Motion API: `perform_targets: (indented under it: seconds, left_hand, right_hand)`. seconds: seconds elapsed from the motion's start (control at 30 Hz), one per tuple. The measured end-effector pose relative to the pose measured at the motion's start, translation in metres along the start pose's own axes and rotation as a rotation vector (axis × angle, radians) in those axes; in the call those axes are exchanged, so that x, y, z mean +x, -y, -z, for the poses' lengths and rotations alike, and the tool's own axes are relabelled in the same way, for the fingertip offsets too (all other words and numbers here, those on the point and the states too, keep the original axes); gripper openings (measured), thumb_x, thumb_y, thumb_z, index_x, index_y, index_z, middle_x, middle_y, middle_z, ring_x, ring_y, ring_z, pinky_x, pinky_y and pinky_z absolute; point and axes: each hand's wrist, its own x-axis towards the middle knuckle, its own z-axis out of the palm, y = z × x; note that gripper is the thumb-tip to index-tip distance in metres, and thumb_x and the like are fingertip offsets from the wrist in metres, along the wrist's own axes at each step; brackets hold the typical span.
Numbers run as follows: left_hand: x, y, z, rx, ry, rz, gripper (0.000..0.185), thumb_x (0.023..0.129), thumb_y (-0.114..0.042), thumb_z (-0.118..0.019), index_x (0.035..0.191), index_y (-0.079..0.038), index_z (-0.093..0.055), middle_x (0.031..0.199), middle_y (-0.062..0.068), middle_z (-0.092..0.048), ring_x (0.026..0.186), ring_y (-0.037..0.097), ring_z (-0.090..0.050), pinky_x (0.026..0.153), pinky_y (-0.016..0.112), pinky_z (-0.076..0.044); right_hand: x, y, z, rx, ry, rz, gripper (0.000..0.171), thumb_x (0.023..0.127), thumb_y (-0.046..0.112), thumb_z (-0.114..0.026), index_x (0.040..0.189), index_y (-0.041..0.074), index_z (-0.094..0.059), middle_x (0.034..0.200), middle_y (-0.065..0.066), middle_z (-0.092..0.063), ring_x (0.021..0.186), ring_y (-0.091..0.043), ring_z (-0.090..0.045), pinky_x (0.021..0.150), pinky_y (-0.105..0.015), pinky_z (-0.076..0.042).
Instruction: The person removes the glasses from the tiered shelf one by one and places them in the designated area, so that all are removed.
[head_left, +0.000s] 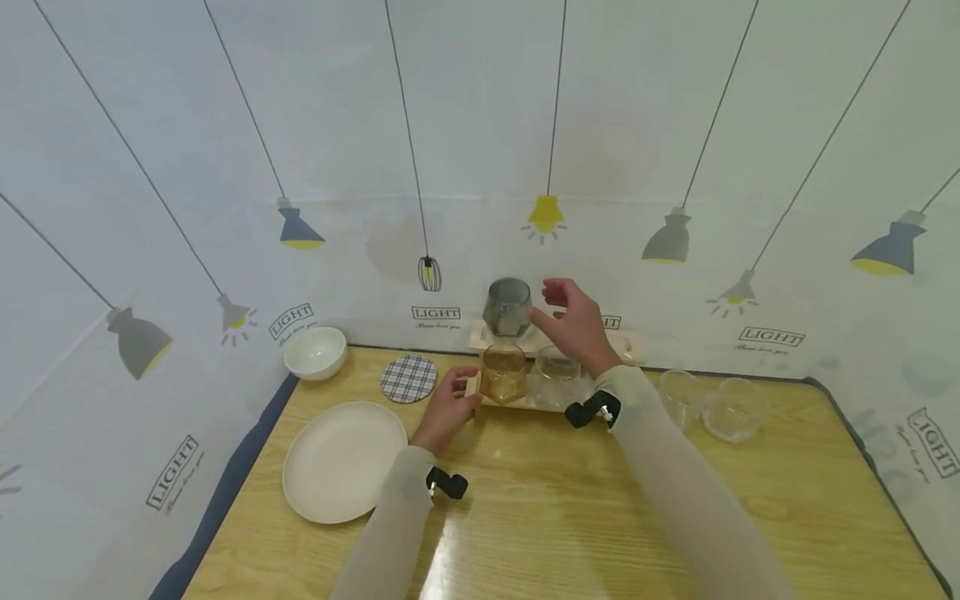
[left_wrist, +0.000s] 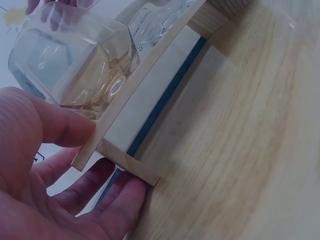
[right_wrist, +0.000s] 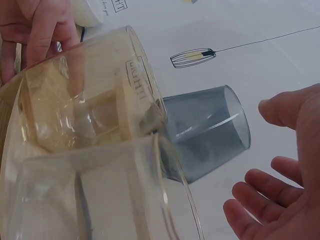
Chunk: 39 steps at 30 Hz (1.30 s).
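1. The right hand point(head_left: 573, 325) is hovering with its fingers point(right_wrist: 260, 192) spread loose and holding nothing, palm facing the grey glass point(head_left: 507, 307). It's just beside the glass, not touching as far as I can tell.
2. The left hand point(head_left: 447, 410) is bracing the near left end of the wooden rack point(left_wrist: 127, 102). The thumb is pressing the front rail and the other fingers point(left_wrist: 107, 207) are lying fairly straight under its end piece, so it looks more like steadying the rack than gripping it.
3. The grey glass is standing upright on the rack's upper back tier, right against the lamp-print backdrop point(head_left: 675, 125).
4. The amber glass point(head_left: 503, 372) is sitting on the lower front tier, closest to the left hand, with a clear glass point(head_left: 558, 370) next to it on the right. The front rail is probably keeping them from sliding off.
5. Further out on the table point(head_left: 570, 517), a checked coaster point(head_left: 408, 378) is lying just left of the rack, with a white bowl point(head_left: 316, 352) beyond it and a white plate point(head_left: 344, 460) nearer the person.
6. Two more clear glass cups point(head_left: 712, 406) are sitting well off to the right.
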Motion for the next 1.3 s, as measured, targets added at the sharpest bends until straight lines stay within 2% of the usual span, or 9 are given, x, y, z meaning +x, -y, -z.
perform_targets:
  seconds: [0.2, 0.37, 0.47, 0.7, 1.03, 1.3]
  left_hand:
    - [0.003, 0.004, 0.002, -0.015, 0.016, 0.008, 0.046, 0.099, -0.004, -0.067, 0.143, -0.009, -0.057, 0.13, 0.022, -0.06, 0.105, 0.023, -0.062, 0.076, 0.033, -0.056]
    - [0.001, -0.001, 0.004, -0.023, 0.004, -0.001, 0.047, 0.097, -0.003, -0.068, 0.142, -0.009, -0.058, 0.13, 0.023, -0.06, 0.105, 0.023, -0.063, 0.076, 0.033, -0.057]
    - [0.001, -0.003, 0.005, -0.021, -0.003, 0.001, 0.046, 0.097, -0.003, -0.069, 0.142, -0.009, -0.058, 0.131, 0.023, -0.06, 0.105, 0.023, -0.062, 0.076, 0.033, -0.056]
    - [0.003, -0.001, 0.003, -0.019, 0.004, 0.007, 0.045, 0.098, -0.002, -0.069, 0.141, -0.009, -0.058, 0.129, 0.021, -0.06, 0.101, 0.021, -0.062, 0.074, 0.032, -0.055]
    - [0.004, 0.002, 0.002, -0.022, 0.009, 0.008, 0.045, 0.097, -0.003, -0.069, 0.141, -0.01, -0.059, 0.13, 0.021, -0.061, 0.103, 0.022, -0.062, 0.074, 0.031, -0.054]
    - [0.001, -0.001, 0.004, 0.027, 0.029, 0.022, 0.045, 0.1, -0.008, -0.068, 0.143, -0.016, -0.058, 0.134, 0.019, -0.06, 0.112, 0.025, -0.063, 0.078, 0.033, -0.056]
  right_hand:
    - [0.015, 0.003, -0.014, -0.073, 0.066, -0.048, 0.078, 0.096, 0.043, -0.076, 0.157, 0.007, -0.043, 0.153, -0.017, -0.055, 0.14, -0.035, -0.052, 0.114, -0.054, -0.046]
    - [0.028, 0.003, -0.024, -0.126, 0.138, -0.064, 0.093, 0.091, 0.049, -0.08, 0.163, 0.01, -0.034, 0.157, -0.016, -0.051, 0.144, -0.035, -0.049, 0.116, -0.054, -0.045]
    - [0.032, 0.003, -0.028, -0.139, 0.164, -0.069, 0.096, 0.09, 0.048, -0.082, 0.164, 0.011, -0.032, 0.157, -0.016, -0.051, 0.144, -0.035, -0.049, 0.115, -0.055, -0.045]
    - [0.033, 0.0, -0.031, -0.134, 0.154, -0.054, 0.087, 0.09, 0.039, -0.085, 0.158, 0.01, -0.04, 0.156, -0.015, -0.051, 0.14, -0.036, -0.051, 0.114, -0.054, -0.046]
    - [0.028, -0.002, -0.028, -0.071, 0.131, -0.03, 0.086, 0.087, 0.039, -0.088, 0.155, 0.01, -0.042, 0.155, -0.014, -0.05, 0.14, -0.037, -0.052, 0.113, -0.053, -0.048]
    - [0.017, 0.011, -0.013, 0.059, 0.074, -0.018, 0.085, 0.083, 0.043, -0.091, 0.15, 0.017, -0.047, 0.146, -0.006, -0.054, 0.131, -0.03, -0.055, 0.098, -0.05, -0.055]
